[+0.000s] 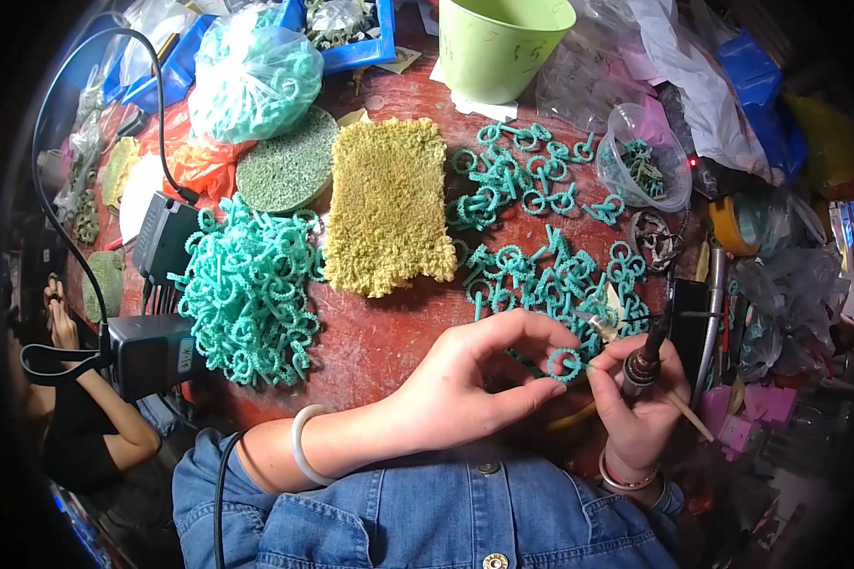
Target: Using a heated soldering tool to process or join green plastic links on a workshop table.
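Between the thumb and fingers of my left hand (489, 375) is a small turquoise beaded-looking ring (566, 365) with a short stem. My right hand (628, 403) is close beside it, thumb and forefinger pinched near the ring's stem. That hand also holds a dark, ribbed, pen-like tool (641, 368), and a thin wooden stick (690, 417) pokes out from it. What the right fingertips pinch is too small to make out. Just beyond both hands lies a loose spread of similar turquoise rings (517, 275).
A big heap of turquoise rings (247, 294) lies left of a rough yellow-green pad (389, 204). Behind stand a green bucket (503, 47) and a filled plastic bag (256, 81). A clear tub (674, 180) and tape roll (735, 226) sit right; black adapters (152, 356) with cables sit left.
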`<state>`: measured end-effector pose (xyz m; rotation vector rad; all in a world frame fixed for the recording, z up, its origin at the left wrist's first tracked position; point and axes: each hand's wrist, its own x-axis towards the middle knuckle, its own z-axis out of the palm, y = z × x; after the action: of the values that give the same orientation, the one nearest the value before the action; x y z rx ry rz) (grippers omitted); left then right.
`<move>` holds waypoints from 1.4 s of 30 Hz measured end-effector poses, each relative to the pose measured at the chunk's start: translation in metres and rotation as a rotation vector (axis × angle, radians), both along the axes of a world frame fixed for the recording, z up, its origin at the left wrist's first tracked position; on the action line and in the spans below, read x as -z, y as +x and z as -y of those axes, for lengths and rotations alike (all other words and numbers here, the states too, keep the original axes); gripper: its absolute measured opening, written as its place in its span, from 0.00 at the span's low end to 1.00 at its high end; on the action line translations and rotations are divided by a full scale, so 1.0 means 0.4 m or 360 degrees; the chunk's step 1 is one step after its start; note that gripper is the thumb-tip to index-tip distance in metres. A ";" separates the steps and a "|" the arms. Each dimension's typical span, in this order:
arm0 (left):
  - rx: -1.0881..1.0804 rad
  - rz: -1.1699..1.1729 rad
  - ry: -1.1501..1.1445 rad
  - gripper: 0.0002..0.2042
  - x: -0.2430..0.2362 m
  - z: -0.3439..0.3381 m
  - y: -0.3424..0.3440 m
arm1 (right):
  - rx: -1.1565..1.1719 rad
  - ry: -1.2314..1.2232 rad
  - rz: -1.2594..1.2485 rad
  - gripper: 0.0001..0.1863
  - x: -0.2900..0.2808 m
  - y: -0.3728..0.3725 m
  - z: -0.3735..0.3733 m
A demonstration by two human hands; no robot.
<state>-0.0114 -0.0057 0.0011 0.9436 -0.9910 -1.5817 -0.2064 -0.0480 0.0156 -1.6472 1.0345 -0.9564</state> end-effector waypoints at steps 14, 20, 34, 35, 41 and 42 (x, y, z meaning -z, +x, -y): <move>-0.0002 -0.0053 0.0024 0.16 0.006 -0.001 -0.002 | -0.0008 0.0015 0.0017 0.16 0.000 0.001 0.000; -0.0002 -0.0061 0.0028 0.17 0.007 -0.003 -0.003 | -0.0009 0.0098 0.0092 0.17 -0.001 0.002 -0.004; 0.0041 -0.0097 0.0070 0.20 0.001 -0.001 -0.004 | 0.0065 -0.0016 0.0019 0.13 0.004 -0.001 -0.002; 0.0052 -0.0139 0.0078 0.20 0.004 0.000 -0.003 | 0.0064 -0.0024 0.0022 0.13 0.004 0.000 -0.002; 0.0034 -0.0282 0.0138 0.18 0.015 -0.002 -0.008 | 0.0068 -0.0031 -0.0011 0.12 -0.002 0.001 -0.003; 0.0033 -0.0287 0.0135 0.18 0.016 -0.001 -0.008 | 0.0061 -0.0031 -0.0010 0.13 -0.002 0.002 -0.003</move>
<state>-0.0146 -0.0051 -0.0052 0.8339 -0.8157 -1.7048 -0.2057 -0.0469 0.0164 -1.6524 1.0672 -0.9896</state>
